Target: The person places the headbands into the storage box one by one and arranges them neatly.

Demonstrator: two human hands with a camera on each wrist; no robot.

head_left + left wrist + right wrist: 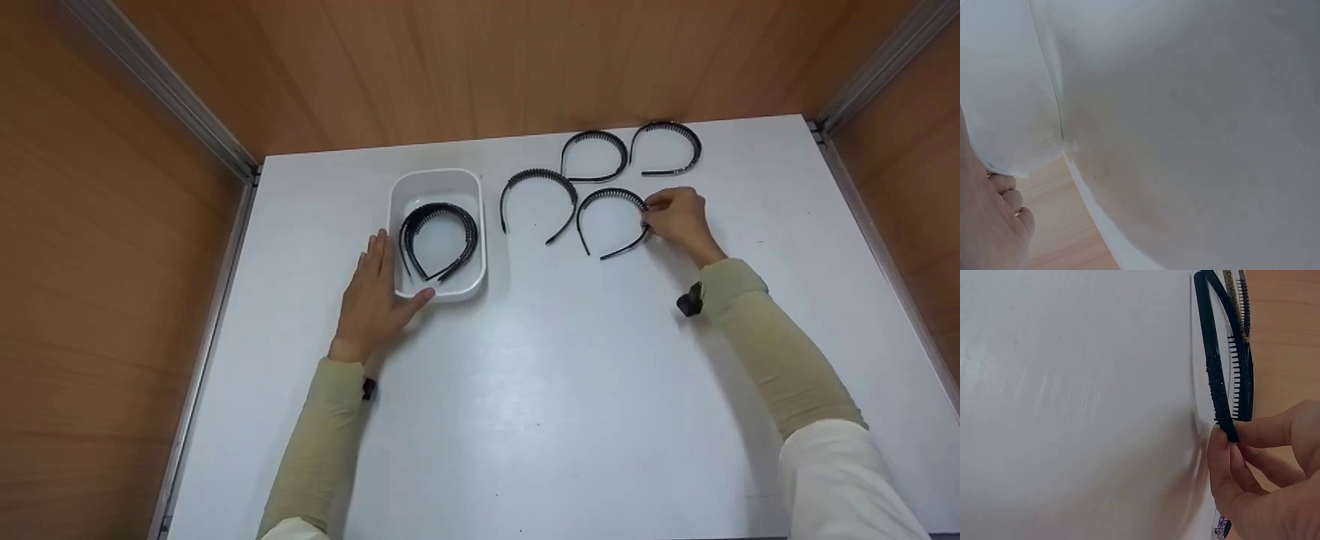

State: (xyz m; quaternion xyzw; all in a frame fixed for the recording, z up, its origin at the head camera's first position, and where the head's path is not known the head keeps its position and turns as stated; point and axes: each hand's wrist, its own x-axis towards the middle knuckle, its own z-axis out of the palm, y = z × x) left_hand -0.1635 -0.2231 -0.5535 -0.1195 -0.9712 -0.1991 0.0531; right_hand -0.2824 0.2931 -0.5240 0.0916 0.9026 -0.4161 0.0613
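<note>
My right hand (682,221) pinches a black toothed headband (613,193) by the right side of its arc. In the right wrist view, thumb and fingertips press together on that headband (1212,363), which has a dark beaded stretch. Around the left side and near corner of a white plastic container (435,174) lies my left hand (369,300), fingers straight along the wall and thumb spread at the front rim. Inside the container several dark headbands (471,232) are stacked together. The left wrist view catches part of the left hand (988,219) beside the container (1005,84).
Three more dark headbands lie loose on the white table (510,420): one (536,173) left of the pinched one, another (624,154) behind it, the last (697,146) at the far right. A wooden panel (480,67) borders the back; similar panels stand at both sides.
</note>
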